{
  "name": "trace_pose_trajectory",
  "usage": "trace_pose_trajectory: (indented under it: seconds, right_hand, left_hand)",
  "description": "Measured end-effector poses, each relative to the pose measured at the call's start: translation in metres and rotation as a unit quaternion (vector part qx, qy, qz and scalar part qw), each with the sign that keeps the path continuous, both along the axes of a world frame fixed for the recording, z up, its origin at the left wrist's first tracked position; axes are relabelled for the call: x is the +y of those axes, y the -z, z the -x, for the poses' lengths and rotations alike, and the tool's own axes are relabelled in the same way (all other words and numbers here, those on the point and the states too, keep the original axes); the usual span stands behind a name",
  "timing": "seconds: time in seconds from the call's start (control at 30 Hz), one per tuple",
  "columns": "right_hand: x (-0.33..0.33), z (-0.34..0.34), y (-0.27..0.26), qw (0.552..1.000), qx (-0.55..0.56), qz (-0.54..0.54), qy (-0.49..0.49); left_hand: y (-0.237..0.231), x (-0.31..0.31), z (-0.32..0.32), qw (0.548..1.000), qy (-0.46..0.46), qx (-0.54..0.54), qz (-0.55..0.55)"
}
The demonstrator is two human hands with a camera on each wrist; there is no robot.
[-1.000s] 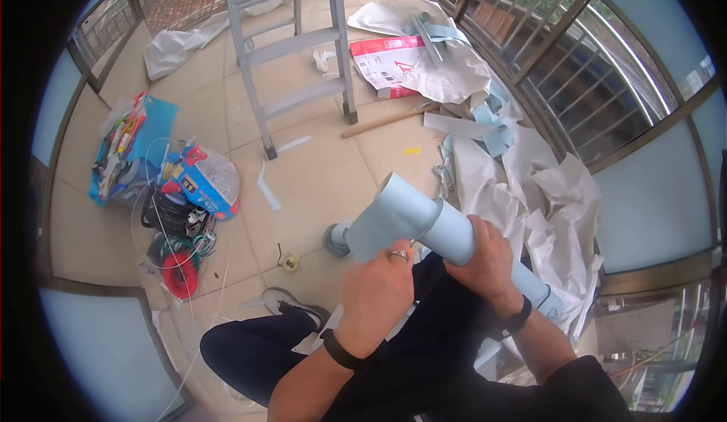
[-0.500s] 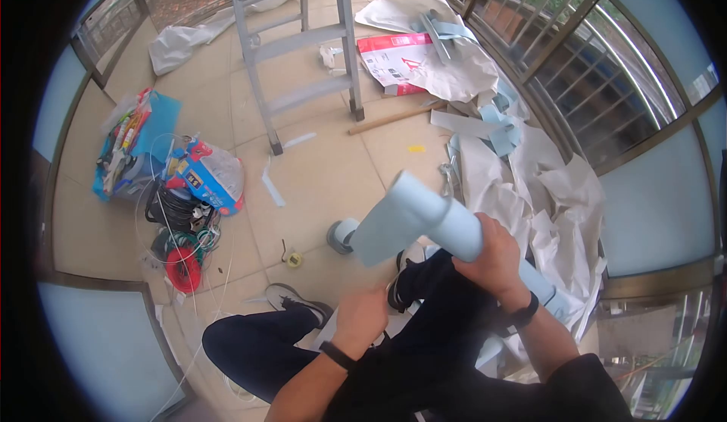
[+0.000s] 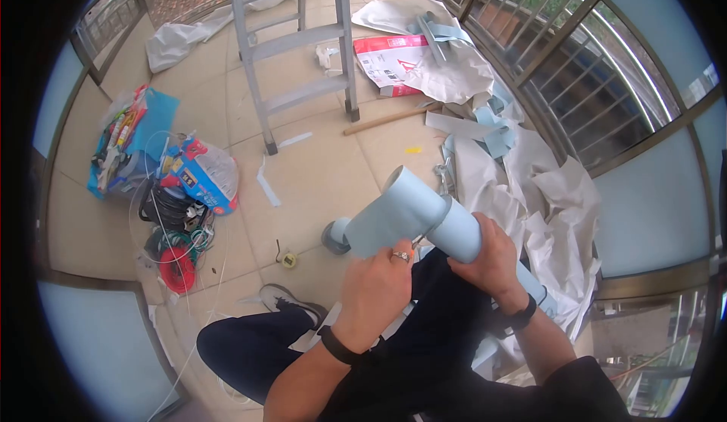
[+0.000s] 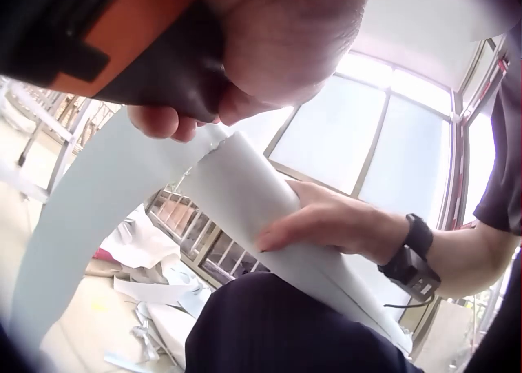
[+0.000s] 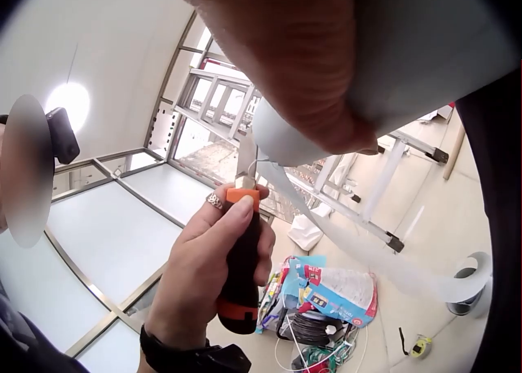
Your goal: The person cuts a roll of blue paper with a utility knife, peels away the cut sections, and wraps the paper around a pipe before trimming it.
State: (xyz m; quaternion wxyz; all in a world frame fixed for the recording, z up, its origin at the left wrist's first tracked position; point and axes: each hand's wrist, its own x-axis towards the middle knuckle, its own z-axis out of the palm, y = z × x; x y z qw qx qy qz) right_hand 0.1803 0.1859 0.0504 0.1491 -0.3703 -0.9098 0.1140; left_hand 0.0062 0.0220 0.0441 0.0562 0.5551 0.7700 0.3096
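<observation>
My left hand (image 3: 375, 297), wearing a ring, grips a knife (image 5: 241, 263) by its black and orange handle. Its metal blade (image 5: 247, 154) meets the seam around a pale blue roll of sheet material (image 3: 462, 232). From the roll's far part a loose flap (image 4: 81, 202) of the sheet hangs down, and the edge along the seam looks ragged. My right hand (image 3: 492, 259) wraps around the roll on the near side of the seam, thumb on top. The roll slants across my raised knee, its lower end toward the right.
A metal stepladder (image 3: 295, 47) stands ahead. To the right lie crumpled white sheets (image 3: 553, 195) and blue scraps (image 3: 496, 134) by the railing windows. On the left are a blue-and-red bag (image 3: 204, 176), black cable (image 3: 170, 206) and red coil (image 3: 178, 269). A tape measure (image 3: 288, 258) lies near my foot.
My left hand dropped toward my lap, off the roll, half a second ago, and is now back up at the seam. The right hand keeps its hold on the roll.
</observation>
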Motion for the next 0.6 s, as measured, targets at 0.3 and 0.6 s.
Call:
trace_pose_trajectory:
  seconds: [0.3,0.6]
  right_hand:
    - [0.005,-0.005,0.001,1.0,-0.006,0.028,-0.01]
    - [0.006,-0.011,-0.006,0.997,0.03,0.06,0.033]
  left_hand:
    - [0.031,0.001,-0.009,1.0,0.025,0.002,0.001]
    - [0.117,-0.083,-0.018,0.967,-0.026,-0.127,0.221]
